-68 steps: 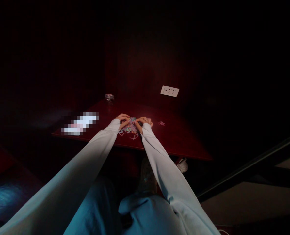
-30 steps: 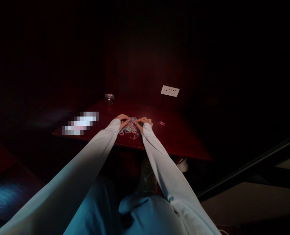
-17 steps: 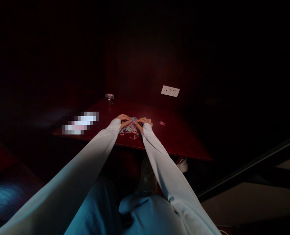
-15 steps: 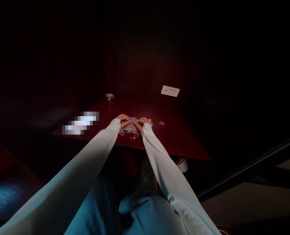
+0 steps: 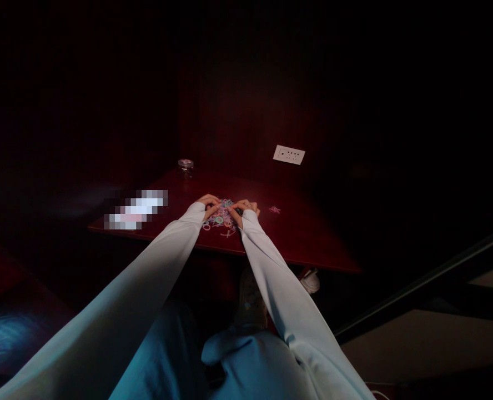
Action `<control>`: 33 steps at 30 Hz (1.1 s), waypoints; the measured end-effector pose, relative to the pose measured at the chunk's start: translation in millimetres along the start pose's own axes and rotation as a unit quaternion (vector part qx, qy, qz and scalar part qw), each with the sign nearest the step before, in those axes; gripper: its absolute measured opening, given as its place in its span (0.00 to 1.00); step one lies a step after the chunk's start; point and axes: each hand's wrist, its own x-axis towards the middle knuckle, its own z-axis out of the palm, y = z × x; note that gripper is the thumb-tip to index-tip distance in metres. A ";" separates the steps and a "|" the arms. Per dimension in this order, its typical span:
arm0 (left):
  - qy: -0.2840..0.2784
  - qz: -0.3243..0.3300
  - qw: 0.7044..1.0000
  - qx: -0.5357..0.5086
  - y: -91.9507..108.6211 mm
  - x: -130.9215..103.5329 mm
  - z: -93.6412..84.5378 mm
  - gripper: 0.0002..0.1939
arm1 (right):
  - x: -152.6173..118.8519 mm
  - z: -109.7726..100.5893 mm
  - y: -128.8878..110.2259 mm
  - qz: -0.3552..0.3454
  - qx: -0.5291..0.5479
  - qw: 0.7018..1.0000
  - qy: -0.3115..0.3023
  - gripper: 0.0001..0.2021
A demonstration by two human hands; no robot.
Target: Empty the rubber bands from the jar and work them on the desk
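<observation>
A loose pile of small pastel elastic hair ties (image 5: pixel 220 221) lies near the front edge of the dark red table, with a few rings at its near side. From the left, my left hand (image 5: pixel 209 203) reaches over the pile, thumb and fingers pinched together. My right hand (image 5: pixel 246 208) faces it from the other side, its fingers curled and the tips brought together at the pile. Whatever is between the fingertips of either hand is too small to name. A smaller cluster of pink ties (image 5: pixel 275 210) lies to the right of my right hand.
A clear lidded jar (image 5: pixel 185 168) stands at the table's back left. A bright blurred-out patch (image 5: pixel 138 210) lies on the left side. On the back wall is a white socket plate (image 5: pixel 288 155). The table's front edge (image 5: pixel 300 263) runs above my legs.
Both hands stay at the pile, with only slight finger movement. The whole view has shifted very slightly.
</observation>
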 end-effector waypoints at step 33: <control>-0.008 -0.067 0.998 0.015 4.0 0.2 -5.2 0.14 | 1.9 -12.2 -5.7 0.104 0.083 0.990 0.054 0.10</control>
